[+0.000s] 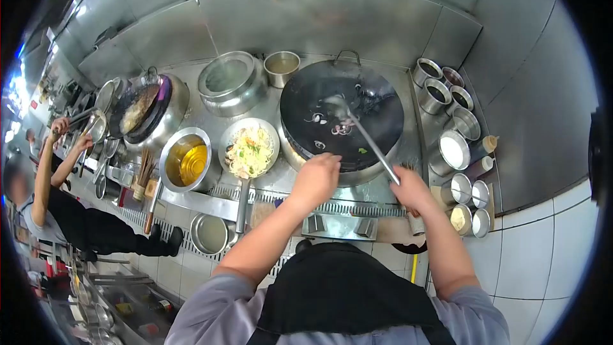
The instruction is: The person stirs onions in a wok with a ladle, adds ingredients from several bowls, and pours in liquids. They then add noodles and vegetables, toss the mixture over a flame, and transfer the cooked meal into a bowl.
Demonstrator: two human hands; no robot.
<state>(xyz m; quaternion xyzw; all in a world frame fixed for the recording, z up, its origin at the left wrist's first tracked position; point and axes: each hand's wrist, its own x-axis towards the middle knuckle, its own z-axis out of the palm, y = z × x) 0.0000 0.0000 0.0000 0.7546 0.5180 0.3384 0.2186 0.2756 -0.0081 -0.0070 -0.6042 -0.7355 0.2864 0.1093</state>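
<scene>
The black wok (383, 92) stands on the steel bench (201, 70), its loop handle at 12 o'clock. The right grip (412, 190), at about 5 o'clock of the wok, is closed around the end of the ladle (372, 143). The ladle goes up and to the left, toward 11 o'clock, and its bowl is inside the wok, near the middle. Around and below this bowl lie some pale and pinkish pieces (343, 129), and one green bit (362, 151) is at 5 o'clock.

The left grip (317, 180) is at 7 o'clock, with bent fingers close to the near rim. I cannot tell if these fingers hold something or touch the rim.

At 8 o'clock, beside the wok, is the pan (244, 179) filled with noodles (250, 150), its handle toward 6 o'clock. Farther on this side is the pot (171, 153) with yellow liquid (193, 165). The small pot (281, 78) is at 10 o'clock. Cups with dark liquid (435, 94) stand between 2 and 3 o'clock, and the tub of white content (454, 149) at 4 o'clock. Far at 9 o'clock, another person (89, 217) holds tools by the second wok (152, 99).
</scene>
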